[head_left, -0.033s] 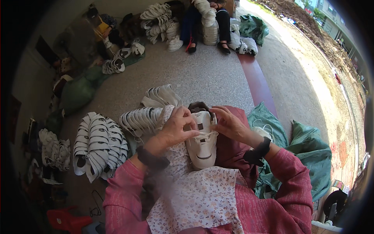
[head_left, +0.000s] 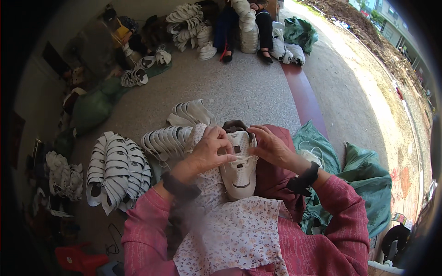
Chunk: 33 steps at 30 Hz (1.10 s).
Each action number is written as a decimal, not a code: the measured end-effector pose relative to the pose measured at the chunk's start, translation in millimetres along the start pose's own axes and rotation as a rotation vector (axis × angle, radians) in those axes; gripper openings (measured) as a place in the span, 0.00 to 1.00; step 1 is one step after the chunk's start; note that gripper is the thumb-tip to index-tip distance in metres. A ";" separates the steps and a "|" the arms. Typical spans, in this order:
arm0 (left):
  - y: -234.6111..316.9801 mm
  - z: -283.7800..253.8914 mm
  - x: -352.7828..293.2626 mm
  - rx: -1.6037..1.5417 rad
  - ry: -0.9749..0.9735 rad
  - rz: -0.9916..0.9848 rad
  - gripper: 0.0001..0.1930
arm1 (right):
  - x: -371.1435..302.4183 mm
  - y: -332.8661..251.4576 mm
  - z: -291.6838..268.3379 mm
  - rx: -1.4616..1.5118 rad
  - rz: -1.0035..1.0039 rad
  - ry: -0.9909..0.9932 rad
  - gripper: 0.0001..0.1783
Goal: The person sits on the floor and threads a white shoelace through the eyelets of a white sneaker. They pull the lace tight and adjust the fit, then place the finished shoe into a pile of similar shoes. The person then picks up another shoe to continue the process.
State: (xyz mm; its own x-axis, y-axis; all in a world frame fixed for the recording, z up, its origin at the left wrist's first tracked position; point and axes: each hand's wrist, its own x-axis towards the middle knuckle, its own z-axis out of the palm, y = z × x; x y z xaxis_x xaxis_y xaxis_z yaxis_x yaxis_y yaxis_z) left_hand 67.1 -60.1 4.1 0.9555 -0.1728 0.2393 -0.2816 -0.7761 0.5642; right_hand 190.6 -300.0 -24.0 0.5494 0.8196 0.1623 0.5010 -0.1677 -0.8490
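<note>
A white shoe upper [head_left: 240, 177] lies lengthwise on my lap, over a floral cloth [head_left: 230, 230]. My left hand [head_left: 207, 152] grips its left side near the top, fingers pinched around a thin white lace that runs across it. From the other side, my right hand [head_left: 271, 147] holds the right edge. Both wrists wear dark bands and my sleeves are pink. The far end of the upper is partly hidden by my fingers.
Fanned stacks of white shoe uppers [head_left: 115, 170] lie on the concrete floor to my left, with more [head_left: 170, 140] close to my knee. Green sacks [head_left: 368, 184] are piled at my right. Another person [head_left: 244, 23] sits far ahead among more stacks. A red stool [head_left: 76, 260] stands lower left.
</note>
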 end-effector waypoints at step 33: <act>5.3 5.8 -5.8 0.036 0.083 0.276 0.20 | -3.1 -25.8 9.2 -0.379 -0.326 -0.189 0.07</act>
State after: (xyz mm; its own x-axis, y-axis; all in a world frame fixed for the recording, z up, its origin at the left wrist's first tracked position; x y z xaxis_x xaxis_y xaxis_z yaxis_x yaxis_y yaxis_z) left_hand 60.6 -66.7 1.1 0.8324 -0.3308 0.4447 -0.5248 -0.7284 0.4405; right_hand 169.9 -293.1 -7.2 0.2126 0.9407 0.2645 0.8512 -0.0453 -0.5228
